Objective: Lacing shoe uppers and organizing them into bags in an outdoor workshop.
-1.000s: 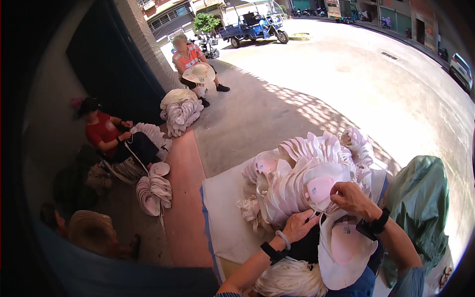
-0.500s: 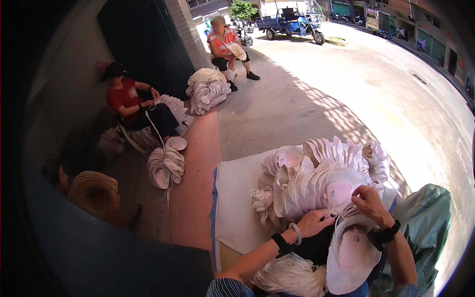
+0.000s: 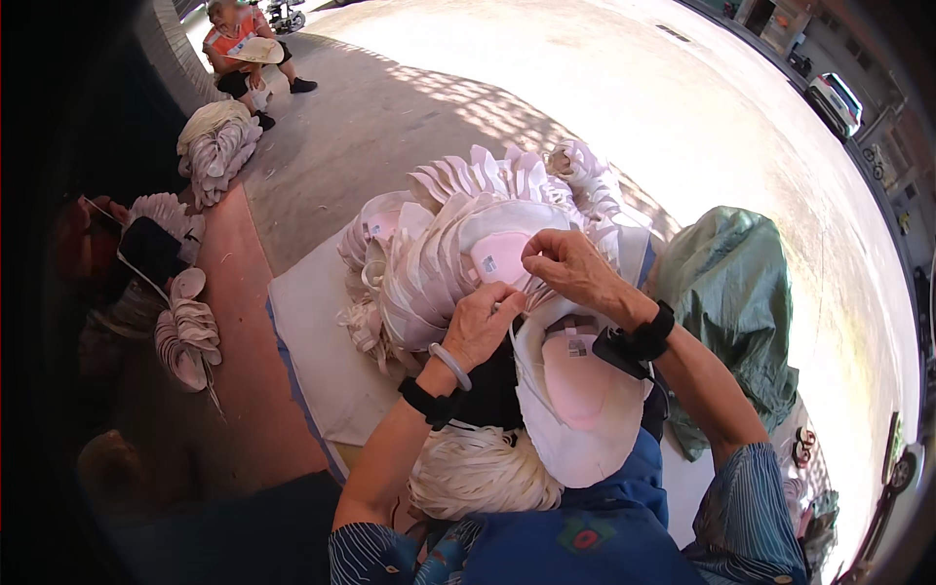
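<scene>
A white shoe upper (image 3: 592, 450) with a pink lining lies tilted over my lap, its round toe toward me. At its far end my left hand (image 3: 481, 325) pinches what looks like a thin white lace (image 3: 516, 356) hanging by the upper's edge. Just above and to the right, my right hand (image 3: 575, 273) has thumb and fingertips pressed together; what sits between them is too small to make out. Beyond both hands rises a heap of nested white and pink shoe uppers (image 3: 419, 268). A thick bundle of cream laces (image 3: 478, 473) rests below my left wrist.
The heap stands on a pale board (image 3: 317, 322). A green tarp-like cover (image 3: 726, 312) bulges at the right. Stacks of uppers (image 3: 219, 161) lie to the left. One person (image 3: 239, 49) in an orange vest sits far left; another sits in shade nearer.
My view has swung right and down, so the heap and my hands appear farther left and higher. Both hands stay at the upper's far end, and the right has come closer to the left.
</scene>
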### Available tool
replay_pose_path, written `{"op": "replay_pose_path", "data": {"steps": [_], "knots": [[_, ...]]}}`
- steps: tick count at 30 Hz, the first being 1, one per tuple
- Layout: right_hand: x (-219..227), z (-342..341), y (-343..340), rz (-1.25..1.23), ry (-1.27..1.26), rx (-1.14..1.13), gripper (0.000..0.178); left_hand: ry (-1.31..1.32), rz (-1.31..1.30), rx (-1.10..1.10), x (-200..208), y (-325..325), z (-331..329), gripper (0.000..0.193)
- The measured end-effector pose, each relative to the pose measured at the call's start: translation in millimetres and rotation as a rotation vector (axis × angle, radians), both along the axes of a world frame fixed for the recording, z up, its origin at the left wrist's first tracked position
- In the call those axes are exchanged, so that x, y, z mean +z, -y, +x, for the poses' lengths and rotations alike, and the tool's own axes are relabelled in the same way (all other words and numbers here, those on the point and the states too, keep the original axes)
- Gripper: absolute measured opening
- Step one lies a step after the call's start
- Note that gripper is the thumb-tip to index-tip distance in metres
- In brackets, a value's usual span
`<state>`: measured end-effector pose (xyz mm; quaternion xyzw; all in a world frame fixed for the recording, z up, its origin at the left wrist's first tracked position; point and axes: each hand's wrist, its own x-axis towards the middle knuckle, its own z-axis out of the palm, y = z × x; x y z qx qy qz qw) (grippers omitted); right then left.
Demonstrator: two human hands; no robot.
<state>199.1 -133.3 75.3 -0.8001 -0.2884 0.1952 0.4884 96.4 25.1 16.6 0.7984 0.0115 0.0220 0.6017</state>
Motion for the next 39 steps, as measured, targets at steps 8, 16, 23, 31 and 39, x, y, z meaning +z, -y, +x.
{"op": "replay_pose_path", "data": {"steps": [8,16,23,31,39], "knots": [[-16.7,9.0,13.7,0.103,-0.268,-0.187,0.021,-0.209,-0.114,-0.159,7.8,-2.6,2.9,0.023],[-21.8,8.2,14.0,0.290,-0.535,-0.343,0.018,-0.214,-0.162,-0.167,5.3,-4.6,2.3,0.018],[-12.1,-0.1,16.3,0.135,-0.292,-0.196,0.015,-0.229,-0.288,-0.111,-2.3,-11.0,-6.9,0.020],[-1.9,-15.1,16.9,0.055,-0.085,-0.098,0.016,-0.210,-0.264,-0.165,-6.8,-13.3,-11.1,0.024],[-6.6,-4.2,24.7,0.413,-0.622,-0.279,0.014,-0.205,-0.232,-0.178,-2.7,-13.9,-8.1,0.024]]}}
